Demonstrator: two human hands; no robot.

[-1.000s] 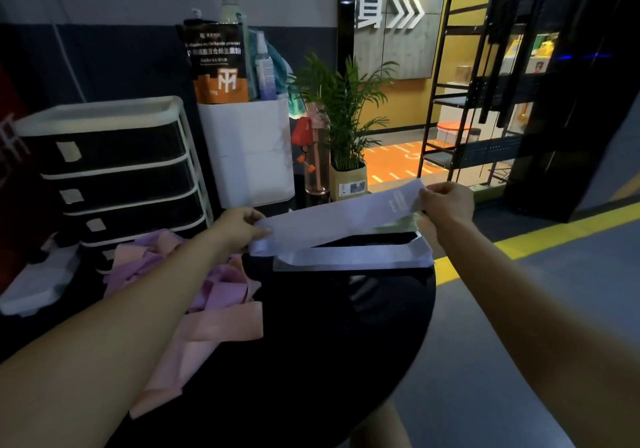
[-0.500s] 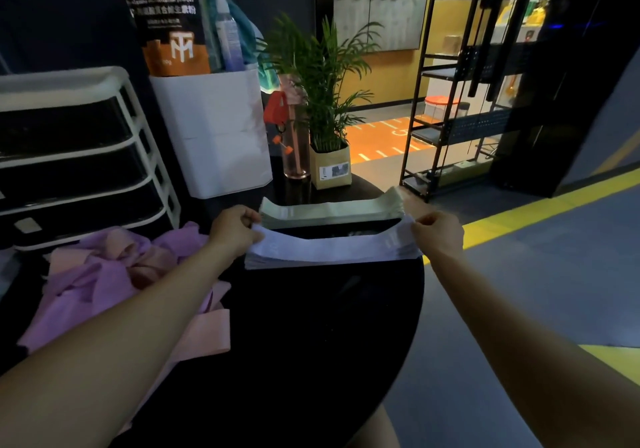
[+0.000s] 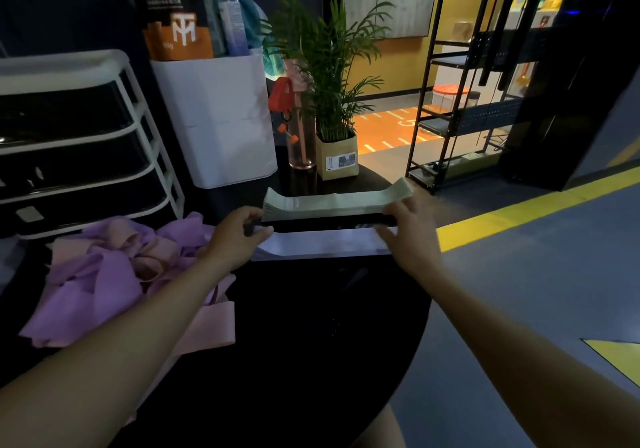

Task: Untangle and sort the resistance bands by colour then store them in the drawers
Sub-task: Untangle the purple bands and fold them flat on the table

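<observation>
A pale lilac band (image 3: 322, 244) lies flat across the far side of the round black table (image 3: 311, 343). My left hand (image 3: 237, 238) pinches its left end. At the right end my right hand (image 3: 408, 231) rests with fingers spread and fairly straight. Just behind it lie a black band (image 3: 329, 221) and a stack of pale green bands (image 3: 336, 200). A tangled heap of purple and pink bands (image 3: 104, 274) sits at the table's left. The white-framed drawer unit (image 3: 86, 136) with dark drawers stands at the back left, all drawers closed.
Behind the bands stand a white bin (image 3: 221, 118) with a powder bag and bottles, a pink bottle (image 3: 301, 136) and a potted plant (image 3: 336, 101). A black metal shelf rack (image 3: 460, 101) stands to the right on the grey floor with yellow lines.
Both hands lowered the pale lilac band from the air onto the table in front of the black and green bands. My right hand's fingers have loosened and spread.
</observation>
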